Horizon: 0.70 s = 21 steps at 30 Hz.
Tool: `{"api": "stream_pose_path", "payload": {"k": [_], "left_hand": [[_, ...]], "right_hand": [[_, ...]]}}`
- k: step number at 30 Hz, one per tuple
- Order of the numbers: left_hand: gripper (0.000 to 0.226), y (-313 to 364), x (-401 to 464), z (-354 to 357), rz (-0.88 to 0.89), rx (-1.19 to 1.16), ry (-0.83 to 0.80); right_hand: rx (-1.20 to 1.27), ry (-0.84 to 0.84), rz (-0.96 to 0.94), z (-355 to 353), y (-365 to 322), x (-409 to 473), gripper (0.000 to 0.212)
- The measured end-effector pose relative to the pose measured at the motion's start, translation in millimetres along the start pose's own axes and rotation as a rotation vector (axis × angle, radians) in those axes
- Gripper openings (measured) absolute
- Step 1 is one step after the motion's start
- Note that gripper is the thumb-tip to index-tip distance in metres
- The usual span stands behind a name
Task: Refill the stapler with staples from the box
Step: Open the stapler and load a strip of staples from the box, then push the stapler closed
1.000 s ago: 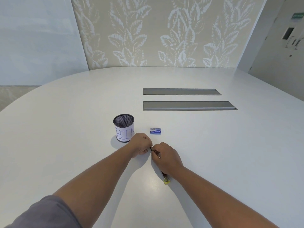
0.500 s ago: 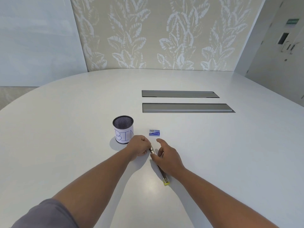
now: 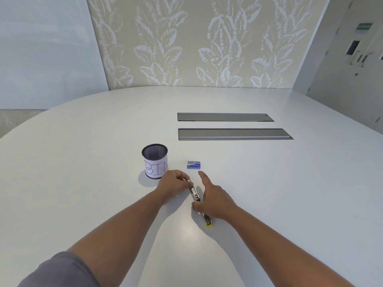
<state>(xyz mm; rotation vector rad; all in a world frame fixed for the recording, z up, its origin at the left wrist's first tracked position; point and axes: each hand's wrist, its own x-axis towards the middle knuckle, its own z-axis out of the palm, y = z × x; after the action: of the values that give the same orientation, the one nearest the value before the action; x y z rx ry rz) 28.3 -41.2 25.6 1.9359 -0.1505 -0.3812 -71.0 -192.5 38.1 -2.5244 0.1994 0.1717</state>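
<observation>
The stapler (image 3: 195, 195) lies opened out flat on the white table (image 3: 269, 193), a long metal strip with a yellow end (image 3: 209, 223) nearest me. My left hand (image 3: 173, 186) is closed on its far end. My right hand (image 3: 213, 198) rests over the stapler's middle, thumb against the metal, fingers spread and stretched forward. The small blue staple box (image 3: 194, 164) sits shut on the table just beyond both hands, a short gap from my right fingertips.
A black mesh cup (image 3: 155, 161) with a paper label reading "BIN" stands just left of my left hand. Two long grey cable hatches (image 3: 234, 134) are set into the table farther back. A patterned wall and a door lie beyond.
My right hand has opened and its fingers have stretched forward toward the staple box, uncovering more of the stapler. My left hand keeps its hold on the far end.
</observation>
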Motion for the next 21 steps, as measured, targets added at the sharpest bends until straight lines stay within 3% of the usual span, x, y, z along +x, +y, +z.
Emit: {"api": "stream_pose_path", "payload": {"k": [8,14,21], "left_hand": [[0.023,4.1,4.8,1.2,-0.06,-0.036,-0.014],[0.024,5.7,7.4,2.0,-0.093,-0.05,-0.023],[0.022,8.4,11.6,1.3,-0.126,-0.048,-0.01]], "right_hand": [[-0.12,-0.125,-0.005,-12.1,-6.3,-10.4,0.116],[-0.195,-0.096,0.001,-13.1,-8.9,-14.6,0.113],[-0.303,0.059,-0.038,-22.7,-12.0,-9.5,0.103]]}}
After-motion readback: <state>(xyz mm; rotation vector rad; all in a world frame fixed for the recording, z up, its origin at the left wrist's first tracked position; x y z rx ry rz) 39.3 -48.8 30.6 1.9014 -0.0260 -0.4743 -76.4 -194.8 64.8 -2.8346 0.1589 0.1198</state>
